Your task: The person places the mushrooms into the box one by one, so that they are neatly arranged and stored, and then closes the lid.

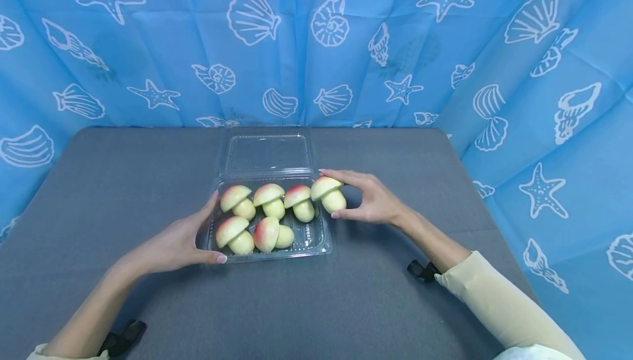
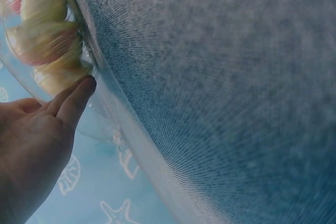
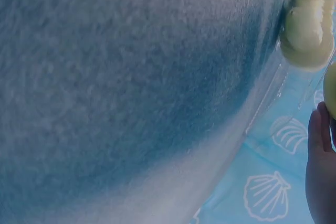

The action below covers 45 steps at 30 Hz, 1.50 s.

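Note:
A clear plastic clamshell container lies with its lid folded back on the grey table. Inside are several pale-yellow artificial mushrooms with red-tinged caps, three along the back row and two in front. My left hand holds the container's left end, thumb at the front corner and fingers toward the back. My right hand grips another mushroom between thumb and fingers, at the container's right edge. The right wrist view shows only part of this hand, with the held mushroom cut off by the frame.
Grey cloth covers the table. Behind it hangs a blue curtain printed with white shells and starfish. A black strap is at the right forearm, and another black strap is at the left.

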Each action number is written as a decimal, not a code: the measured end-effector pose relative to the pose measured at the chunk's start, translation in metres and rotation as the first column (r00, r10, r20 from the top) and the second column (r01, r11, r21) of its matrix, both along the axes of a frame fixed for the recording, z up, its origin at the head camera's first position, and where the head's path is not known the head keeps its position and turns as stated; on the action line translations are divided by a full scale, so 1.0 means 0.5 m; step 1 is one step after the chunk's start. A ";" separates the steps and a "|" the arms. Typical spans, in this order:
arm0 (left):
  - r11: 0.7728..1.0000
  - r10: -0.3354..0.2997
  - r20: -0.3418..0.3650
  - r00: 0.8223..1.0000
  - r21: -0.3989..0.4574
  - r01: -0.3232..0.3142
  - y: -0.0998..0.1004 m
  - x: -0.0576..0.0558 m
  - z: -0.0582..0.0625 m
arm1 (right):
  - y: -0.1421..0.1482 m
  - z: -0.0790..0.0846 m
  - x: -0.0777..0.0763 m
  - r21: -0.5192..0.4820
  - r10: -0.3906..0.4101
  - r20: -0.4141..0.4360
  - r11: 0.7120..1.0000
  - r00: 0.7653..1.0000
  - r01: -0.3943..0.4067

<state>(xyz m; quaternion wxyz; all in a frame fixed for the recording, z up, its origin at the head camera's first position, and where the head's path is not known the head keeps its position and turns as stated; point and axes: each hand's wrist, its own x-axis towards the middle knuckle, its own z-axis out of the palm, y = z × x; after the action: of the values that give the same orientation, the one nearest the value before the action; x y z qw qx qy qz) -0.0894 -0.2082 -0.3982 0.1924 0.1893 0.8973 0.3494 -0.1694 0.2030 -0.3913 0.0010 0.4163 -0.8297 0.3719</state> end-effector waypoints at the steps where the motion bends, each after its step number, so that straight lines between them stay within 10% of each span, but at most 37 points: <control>1: 1.000 0.000 0.000 1.000 0.000 0.000 0.000 -0.001 0.000 | -0.002 0.000 0.001 -0.004 0.007 -0.004 1.000 1.000 -0.007; 45: 1.000 0.004 0.016 1.000 -0.015 -0.004 0.006 0.002 0.001 | -0.079 -0.031 0.043 -0.002 0.177 -0.079 0.984 0.981 -0.178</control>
<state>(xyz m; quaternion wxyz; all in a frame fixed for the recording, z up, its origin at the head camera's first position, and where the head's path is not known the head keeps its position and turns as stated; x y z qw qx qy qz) -0.0887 -0.2054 -0.3976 0.2003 0.1832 0.8987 0.3444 -0.1478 0.1633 -0.4066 0.0023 0.5028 -0.7869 0.3577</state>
